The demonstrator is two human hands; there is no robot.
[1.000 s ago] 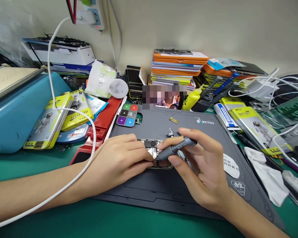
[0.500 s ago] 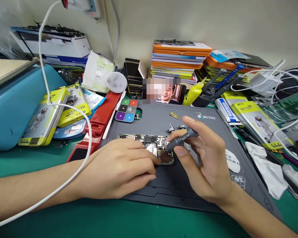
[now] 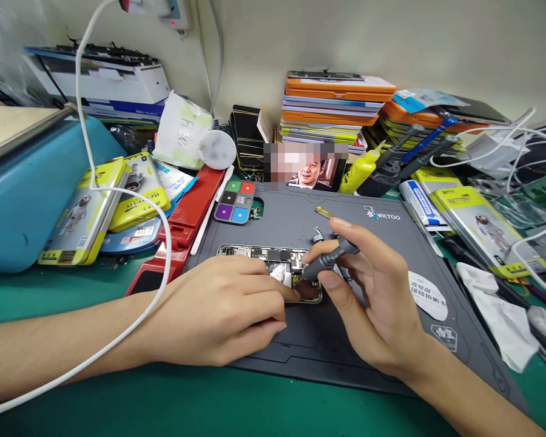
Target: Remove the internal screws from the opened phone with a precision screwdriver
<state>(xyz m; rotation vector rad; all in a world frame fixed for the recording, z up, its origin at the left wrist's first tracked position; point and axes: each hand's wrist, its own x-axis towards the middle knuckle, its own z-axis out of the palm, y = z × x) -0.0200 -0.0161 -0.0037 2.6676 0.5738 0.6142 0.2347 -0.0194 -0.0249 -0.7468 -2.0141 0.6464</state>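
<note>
An opened phone (image 3: 279,257) lies on the dark grey mat (image 3: 273,212), its inner parts showing. My left hand (image 3: 227,309) rests over its near left side, fingers curled, with the index fingertip on the phone's lower right part; whether it pinches anything is hidden. Held between thumb and fingers of my right hand (image 3: 368,297) is a dark grey screwdriver (image 3: 323,262), tilted, its tip down at the phone's right part. Just behind that hand, small dark parts (image 3: 318,237) and a yellow piece (image 3: 323,212) lie on the mat.
A coloured screw tray (image 3: 235,202) sits at the mat's back left. A lit phone screen (image 3: 309,170) stands behind, beside a yellow bottle (image 3: 359,170). Battery boxes (image 3: 79,212) flank the left. A white cable (image 3: 164,267) crosses over my left forearm.
The view has shifted slightly, so the surroundings appear a little further right. My right hand has tilted the screwdriver slightly, and my left index fingertip sits marginally further right.
</note>
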